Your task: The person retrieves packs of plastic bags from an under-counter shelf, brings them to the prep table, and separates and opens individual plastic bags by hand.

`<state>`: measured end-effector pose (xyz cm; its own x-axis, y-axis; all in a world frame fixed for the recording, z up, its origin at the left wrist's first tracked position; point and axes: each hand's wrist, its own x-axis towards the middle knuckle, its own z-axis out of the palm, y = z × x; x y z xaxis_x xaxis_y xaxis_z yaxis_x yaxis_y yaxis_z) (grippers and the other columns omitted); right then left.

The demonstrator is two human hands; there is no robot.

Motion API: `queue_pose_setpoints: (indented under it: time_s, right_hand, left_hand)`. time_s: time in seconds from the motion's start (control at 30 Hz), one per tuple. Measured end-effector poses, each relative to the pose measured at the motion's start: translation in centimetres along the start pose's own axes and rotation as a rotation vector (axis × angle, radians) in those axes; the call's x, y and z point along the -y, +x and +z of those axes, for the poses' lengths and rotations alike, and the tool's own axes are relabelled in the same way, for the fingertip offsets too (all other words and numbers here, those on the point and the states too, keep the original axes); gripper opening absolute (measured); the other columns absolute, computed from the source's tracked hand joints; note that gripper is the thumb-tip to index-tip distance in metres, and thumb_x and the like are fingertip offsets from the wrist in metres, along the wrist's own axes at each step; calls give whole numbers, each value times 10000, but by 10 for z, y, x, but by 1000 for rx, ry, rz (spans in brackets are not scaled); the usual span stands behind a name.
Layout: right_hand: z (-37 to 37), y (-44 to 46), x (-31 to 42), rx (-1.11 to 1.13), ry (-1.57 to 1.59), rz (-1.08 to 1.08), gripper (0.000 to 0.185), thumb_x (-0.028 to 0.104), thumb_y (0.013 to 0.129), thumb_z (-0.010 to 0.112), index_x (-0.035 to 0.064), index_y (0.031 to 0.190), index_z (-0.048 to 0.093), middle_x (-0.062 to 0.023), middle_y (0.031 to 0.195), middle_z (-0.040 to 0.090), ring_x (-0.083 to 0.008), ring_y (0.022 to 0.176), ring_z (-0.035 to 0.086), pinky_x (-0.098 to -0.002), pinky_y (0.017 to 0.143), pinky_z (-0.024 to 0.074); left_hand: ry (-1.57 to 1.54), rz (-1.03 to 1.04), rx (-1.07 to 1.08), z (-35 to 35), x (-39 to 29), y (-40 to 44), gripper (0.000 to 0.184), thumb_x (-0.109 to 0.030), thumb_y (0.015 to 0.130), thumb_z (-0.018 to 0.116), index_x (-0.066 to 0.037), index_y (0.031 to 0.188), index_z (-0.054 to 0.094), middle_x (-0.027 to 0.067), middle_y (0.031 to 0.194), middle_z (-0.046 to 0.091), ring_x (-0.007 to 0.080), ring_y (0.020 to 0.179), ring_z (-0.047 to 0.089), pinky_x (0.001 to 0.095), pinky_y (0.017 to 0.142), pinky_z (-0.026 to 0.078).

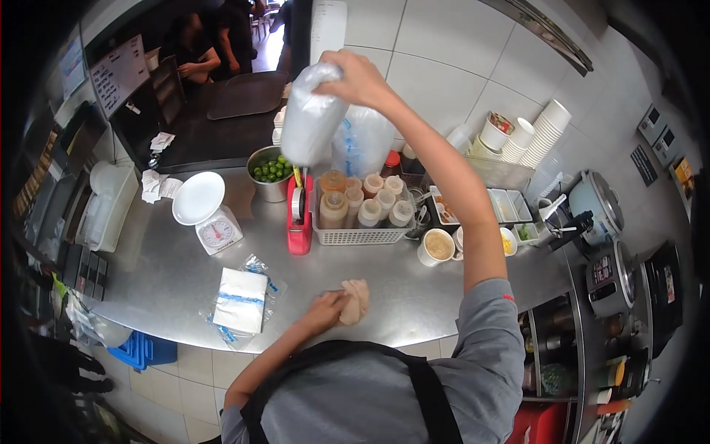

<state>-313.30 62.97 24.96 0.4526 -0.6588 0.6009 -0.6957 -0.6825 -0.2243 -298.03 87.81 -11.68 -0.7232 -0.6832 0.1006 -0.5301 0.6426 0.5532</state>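
Observation:
My right hand is raised above the back of the counter, its fingers closed round the top of a bulky bundle of translucent plastic. Whether that is a bag or a sleeve of wrapped items, I cannot tell. Behind it stands a second clear plastic package with blue print. Down on the steel counter, my left hand grips a crumpled beige cloth. Left of that hand lies a white folded stack with a blue stripe on an opened plastic wrapper.
A white basket of squeeze bottles, a red tape dispenser, a pot of green limes and a kitchen scale line the counter. To the right are a tub of beige food, stacked paper cups and a rice cooker. People stand beyond the opening.

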Motion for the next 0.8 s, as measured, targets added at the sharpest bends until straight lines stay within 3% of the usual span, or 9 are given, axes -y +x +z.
queue_pose_setpoints:
  time_s: [0.03, 0.1, 0.2, 0.27, 0.47, 0.6, 0.7, 0.8]
  right_hand:
    - [1, -12, 5, -39, 59, -94, 392, 326, 619, 699, 58, 890, 604, -149, 866, 585, -320, 839, 570, -382, 726, 449]
    - [8, -44, 26, 59, 172, -120, 375, 300, 634, 697, 69, 913, 599, -142, 907, 574, -309, 868, 562, -378, 750, 442]
    - [39, -96, 59, 222, 246, -164, 336, 247, 670, 684, 94, 948, 573, -124, 933, 529, -302, 908, 539, -388, 759, 432]
    - [61, -120, 76, 408, 225, -151, 352, 276, 692, 686, 119, 971, 540, -116, 944, 514, -320, 931, 543, -446, 718, 451]
    - [95, -165, 113, 546, 118, -192, 367, 222, 702, 682, 61, 984, 513, -166, 983, 499, -349, 797, 594, -442, 613, 482]
    - [102, -177, 114, 488, 36, -239, 428, 246, 670, 702, 72, 1003, 497, -181, 998, 479, -351, 703, 608, -421, 558, 498]
    - [95, -178, 102, 535, 34, -218, 524, 321, 631, 734, 67, 1012, 481, -192, 1001, 467, -356, 655, 604, -404, 525, 493]
    - [80, -176, 105, 643, 37, -143, 573, 397, 627, 733, 76, 1027, 478, -195, 1026, 454, -371, 752, 594, -429, 610, 494]
  left_hand:
    - [23, 21, -2, 4, 0, 3, 523, -187, 775, 568, -102, 1272, 431, 142, 1286, 419, 320, 1146, 420, 423, 921, 362]
    - [74, 62, -5, 12, 5, 5, 519, -184, 794, 541, -97, 1289, 408, 137, 1295, 415, 317, 1164, 411, 429, 939, 349]
    - [237, -16, -82, 7, 1, -3, 574, -165, 745, 624, -80, 1274, 419, 130, 1308, 414, 312, 1184, 412, 430, 952, 352]
    - [153, 46, 3, -23, -16, -9, 528, -161, 774, 607, -84, 1266, 431, 140, 1297, 429, 306, 1183, 424, 415, 951, 363]
    - [-132, 95, 80, -83, -38, -32, 428, -160, 820, 581, -88, 1230, 480, 135, 1207, 523, 304, 1078, 516, 371, 911, 419]
    - [-227, 93, 200, -124, -63, -30, 428, -199, 833, 587, -93, 1235, 485, 124, 1201, 533, 305, 1069, 521, 372, 914, 418]
    - [-216, 96, 166, -153, -70, -19, 445, -238, 835, 592, -104, 1245, 483, 137, 1195, 534, 314, 1060, 525, 371, 909, 419]
    - [-190, 78, 148, -176, -70, -11, 462, -260, 833, 594, -101, 1251, 479, 148, 1181, 543, 317, 1052, 531, 366, 902, 420]
